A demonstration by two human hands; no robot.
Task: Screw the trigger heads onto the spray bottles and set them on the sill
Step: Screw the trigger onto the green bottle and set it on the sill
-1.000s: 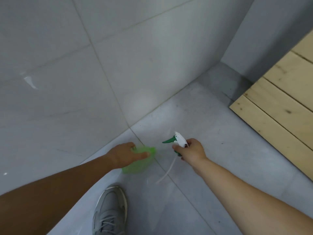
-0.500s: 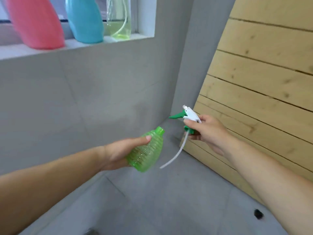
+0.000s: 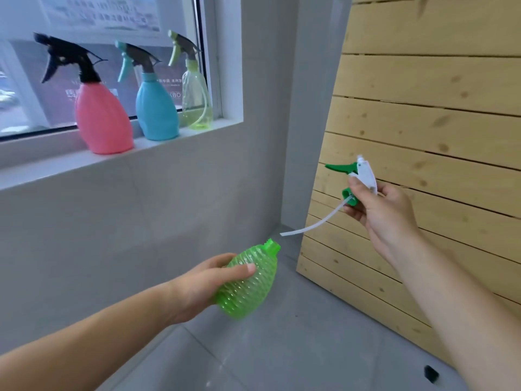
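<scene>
My left hand (image 3: 203,286) grips a ribbed green spray bottle (image 3: 251,280), tilted with its open threaded neck pointing up and right. My right hand (image 3: 383,213) holds a white and green trigger head (image 3: 363,176) above and to the right of the bottle. Its white dip tube (image 3: 313,225) hangs down to the left, and the tube's tip ends just above the bottle's neck without entering it. On the window sill (image 3: 70,167) stand three bottles with trigger heads on: pink (image 3: 101,119), blue (image 3: 156,108) and clear yellow-green (image 3: 196,100).
A slatted wooden panel (image 3: 437,122) leans against the wall on the right. Grey tiled wall lies below the sill and grey tiled floor (image 3: 282,348) beneath my arms. A small dark object (image 3: 430,373) lies on the floor at lower right.
Both hands have risen from the floor with the bottle and trigger head. The view has lifted to show the sill. The trigger head now sits higher, its tube near the neck.
</scene>
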